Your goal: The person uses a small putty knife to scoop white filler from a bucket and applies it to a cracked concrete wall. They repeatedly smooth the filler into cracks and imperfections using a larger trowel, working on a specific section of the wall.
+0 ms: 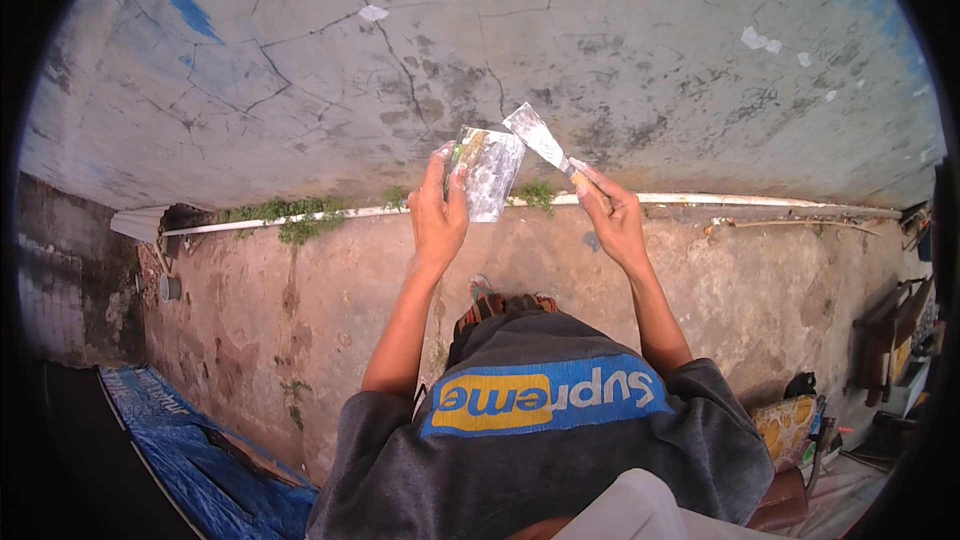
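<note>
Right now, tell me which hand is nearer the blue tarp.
Left. The left hand, holding a smeared flat board, is on the tarp's side; the right hand, gripping a putty knife, is farther off.

Both bare forearms rose from the lower edge, elbows bent. The left hand (pixel 440 208) was raised upright, fingers and thumb clamped closed in a grip. The right hand (pixel 612 212) tilted inward, fingers curled tight, wrist cocked.
</note>
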Available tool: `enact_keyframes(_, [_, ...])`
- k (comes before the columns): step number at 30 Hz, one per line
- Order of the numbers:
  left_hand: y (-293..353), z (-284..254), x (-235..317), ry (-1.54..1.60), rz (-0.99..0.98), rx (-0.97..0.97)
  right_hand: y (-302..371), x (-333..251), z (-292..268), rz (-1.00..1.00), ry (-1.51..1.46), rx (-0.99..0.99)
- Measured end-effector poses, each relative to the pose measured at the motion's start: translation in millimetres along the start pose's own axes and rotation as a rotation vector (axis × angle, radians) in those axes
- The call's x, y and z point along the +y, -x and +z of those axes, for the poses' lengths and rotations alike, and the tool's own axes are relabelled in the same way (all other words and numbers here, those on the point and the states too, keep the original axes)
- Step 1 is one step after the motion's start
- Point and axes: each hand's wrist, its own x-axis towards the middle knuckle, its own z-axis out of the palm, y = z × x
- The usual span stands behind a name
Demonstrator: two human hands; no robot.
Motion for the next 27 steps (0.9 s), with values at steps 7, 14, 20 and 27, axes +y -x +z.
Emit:
enact_keyframes(7, [3,4,-23,0.136,-0.152,0.057,-16,-32,-27,-0.099,0.061,0.222])
enact_keyframes(14, [-4,-2,-26,0.297,-0.232,0.051,6,2,-20,-0.047,0.158,0.05])
enact_keyframes(20, [0,4,-34,0.27,-0.153,0.073,12,-3,-5,0.054,0.159,0.001])
enact_keyframes(27, [9,5,-29,0.12,-0.228,-0.077,0,-5,5,-0.069,0.211,0.119])
